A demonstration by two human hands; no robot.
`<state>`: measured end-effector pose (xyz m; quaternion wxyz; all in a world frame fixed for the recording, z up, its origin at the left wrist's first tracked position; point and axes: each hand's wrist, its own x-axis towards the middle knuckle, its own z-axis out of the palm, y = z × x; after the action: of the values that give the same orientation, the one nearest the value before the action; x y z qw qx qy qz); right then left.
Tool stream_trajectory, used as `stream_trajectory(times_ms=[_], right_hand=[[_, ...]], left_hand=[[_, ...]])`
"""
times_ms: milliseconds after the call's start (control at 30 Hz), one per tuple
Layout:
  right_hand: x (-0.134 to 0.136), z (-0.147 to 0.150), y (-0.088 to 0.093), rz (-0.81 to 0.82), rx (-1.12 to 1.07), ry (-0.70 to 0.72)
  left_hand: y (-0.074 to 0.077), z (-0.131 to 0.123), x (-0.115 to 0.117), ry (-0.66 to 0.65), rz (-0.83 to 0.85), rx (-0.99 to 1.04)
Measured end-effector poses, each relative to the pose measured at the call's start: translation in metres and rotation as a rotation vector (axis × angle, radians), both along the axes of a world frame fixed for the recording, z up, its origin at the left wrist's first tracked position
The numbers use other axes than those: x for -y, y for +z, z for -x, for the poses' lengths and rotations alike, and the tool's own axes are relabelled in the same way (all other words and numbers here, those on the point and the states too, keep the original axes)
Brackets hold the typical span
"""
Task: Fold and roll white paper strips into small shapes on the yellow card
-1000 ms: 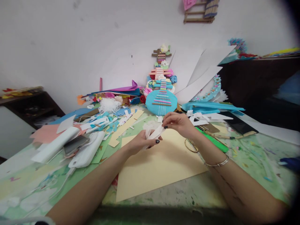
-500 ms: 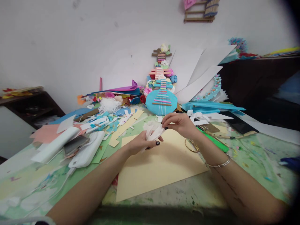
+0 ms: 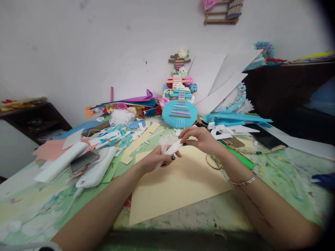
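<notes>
A strip of thin white paper (image 3: 173, 147) stretches between my hands above a pale yellow sheet (image 3: 180, 188). My left hand (image 3: 156, 158) is closed round its lower part, the thumb pressed along it. Part of the strip pokes out above and below those fingers. At the upper right end, my right hand (image 3: 196, 138) pinches the paper between thumb and fingertips. Behind the hands, a blue paper lute-like instrument (image 3: 180, 113) with coloured bars and white strings leans upright.
White and blue paper scraps (image 3: 115, 136) and a tangle of white string (image 3: 121, 118) lie at the back left. A phone (image 3: 83, 162) and a white power bank (image 3: 97, 167) rest on the left. Right of the sheet are a green tool (image 3: 240, 156) and a brush (image 3: 272, 150).
The white strip looks narrower and more gathered between my hands. Both hands have barely shifted, and the rest stays as it was.
</notes>
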<state>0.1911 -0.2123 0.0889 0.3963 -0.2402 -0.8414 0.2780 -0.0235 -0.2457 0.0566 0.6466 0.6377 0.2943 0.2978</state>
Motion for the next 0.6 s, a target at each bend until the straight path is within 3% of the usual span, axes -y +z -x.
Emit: stream_trajectory(times_ms=[367,600], right_hand=[[-0.001,-0.001,-0.006,0.350,-0.197,0.125],[0.003,0.008,-0.006,0.318,-0.201,0.121]], left_hand=[[-0.002,0.002,-0.002,-0.051,0.057,0.125],[-0.002,0.001,-0.003,-0.102,0.044,0.130]])
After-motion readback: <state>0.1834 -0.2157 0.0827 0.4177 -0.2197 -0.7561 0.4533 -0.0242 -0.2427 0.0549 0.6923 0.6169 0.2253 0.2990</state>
